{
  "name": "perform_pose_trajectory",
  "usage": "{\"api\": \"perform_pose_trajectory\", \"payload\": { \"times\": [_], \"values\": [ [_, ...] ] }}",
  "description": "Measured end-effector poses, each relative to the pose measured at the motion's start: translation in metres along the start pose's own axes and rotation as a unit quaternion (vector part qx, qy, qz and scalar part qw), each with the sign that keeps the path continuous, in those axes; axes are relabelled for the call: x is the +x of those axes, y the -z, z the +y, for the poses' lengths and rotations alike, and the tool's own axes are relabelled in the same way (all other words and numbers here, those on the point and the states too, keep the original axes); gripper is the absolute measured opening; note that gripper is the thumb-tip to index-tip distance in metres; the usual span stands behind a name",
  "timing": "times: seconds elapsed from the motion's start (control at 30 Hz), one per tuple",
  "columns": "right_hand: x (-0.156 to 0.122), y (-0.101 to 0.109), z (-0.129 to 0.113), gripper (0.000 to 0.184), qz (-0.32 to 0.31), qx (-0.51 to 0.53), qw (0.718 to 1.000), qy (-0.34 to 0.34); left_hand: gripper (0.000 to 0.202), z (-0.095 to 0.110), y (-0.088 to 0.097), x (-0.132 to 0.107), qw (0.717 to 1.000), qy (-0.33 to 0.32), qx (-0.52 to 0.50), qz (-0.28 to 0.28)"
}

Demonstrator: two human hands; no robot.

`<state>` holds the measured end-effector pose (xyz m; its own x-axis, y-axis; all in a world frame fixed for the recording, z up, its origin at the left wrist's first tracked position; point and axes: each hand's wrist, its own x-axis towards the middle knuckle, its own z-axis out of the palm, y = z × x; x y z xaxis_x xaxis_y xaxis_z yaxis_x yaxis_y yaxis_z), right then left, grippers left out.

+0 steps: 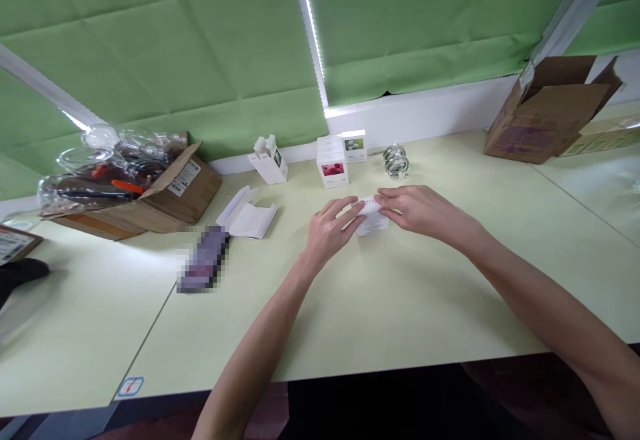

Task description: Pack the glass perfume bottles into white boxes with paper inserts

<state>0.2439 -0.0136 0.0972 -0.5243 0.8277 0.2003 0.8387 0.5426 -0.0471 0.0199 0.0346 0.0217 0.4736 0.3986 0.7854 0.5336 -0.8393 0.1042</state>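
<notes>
A small white carton [373, 221] stands on the pale green table [410, 307] in front of me, and both hands are on it. My left hand [330, 230] grips its left side with curled fingers. My right hand [413, 208] pinches its top flap from the right. Behind it stand a white box with a red picture [332, 163], a white box with a green picture [354, 145] and a clear glass bottle [396, 160]. An opened white carton [269, 160] stands further left.
A flat unfolded white carton [247, 215] and a blurred purple object [203, 260] lie left of my hands. A brown cardboard box with plastic bags [125, 187] sits at the far left. An open brown box [547, 110] is at the back right.
</notes>
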Motion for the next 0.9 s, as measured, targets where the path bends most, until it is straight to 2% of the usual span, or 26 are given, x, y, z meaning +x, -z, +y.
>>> {"api": "perform_pose_trajectory", "payload": {
  "times": [0.13, 0.23, 0.4, 0.63, 0.77, 0.9],
  "values": [
    [0.003, -0.001, -0.014, 0.036, -0.028, -0.133, 0.991, 0.004, 0.019, 0.001, -0.004, -0.003, 0.999, -0.018, 0.032, 0.020],
    [0.003, -0.004, -0.018, 0.037, -0.020, -0.166, 0.986, 0.014, 0.020, 0.003, -0.008, -0.005, 0.998, -0.035, 0.030, 0.044],
    [0.002, -0.007, -0.016, 0.034, -0.002, -0.166, 0.986, 0.013, 0.018, 0.003, -0.010, -0.005, 0.999, -0.015, 0.023, 0.032],
    [-0.003, -0.020, -0.015, 0.034, 0.084, -0.162, 0.983, 0.036, 0.022, 0.004, -0.009, -0.007, 0.999, -0.028, 0.024, 0.032],
    [-0.005, -0.029, -0.018, 0.037, 0.121, -0.157, 0.980, 0.016, 0.021, 0.003, -0.016, -0.012, 0.998, -0.014, -0.018, 0.057],
    [-0.005, -0.034, -0.023, 0.036, 0.128, -0.134, 0.983, -0.015, 0.015, 0.005, -0.023, -0.012, 0.994, 0.007, -0.045, 0.099]
  ]
}}
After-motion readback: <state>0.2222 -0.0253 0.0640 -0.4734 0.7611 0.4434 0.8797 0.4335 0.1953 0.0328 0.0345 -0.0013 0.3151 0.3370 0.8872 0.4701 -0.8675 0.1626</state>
